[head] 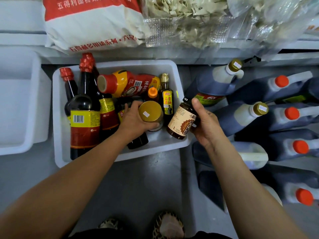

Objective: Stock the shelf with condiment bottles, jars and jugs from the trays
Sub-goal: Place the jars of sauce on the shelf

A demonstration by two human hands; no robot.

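A white tray [174, 69] on the floor holds several condiment bottles. My left hand [133, 118] grips a jar with a gold lid [149, 111] inside the tray. My right hand [205, 124] holds a small brown bottle with a tan label and black cap [181, 121] over the tray's right edge. Tall dark soy bottles with red caps [84, 107] stand at the tray's left. A red and yellow squeeze bottle [127, 83] lies on its side at the back. Beside it stand an orange-capped bottle [152, 94] and a slim gold-capped oil bottle [167, 99].
Several dark jugs with orange caps [291, 112] and gold caps [260, 108] lie in rows on the right. A second white tray [37, 100] sits at the left. Above, a flour sack [93, 25] and clear bags of dried food [189, 19] rest on a shelf. My shoes [168, 225] are below.
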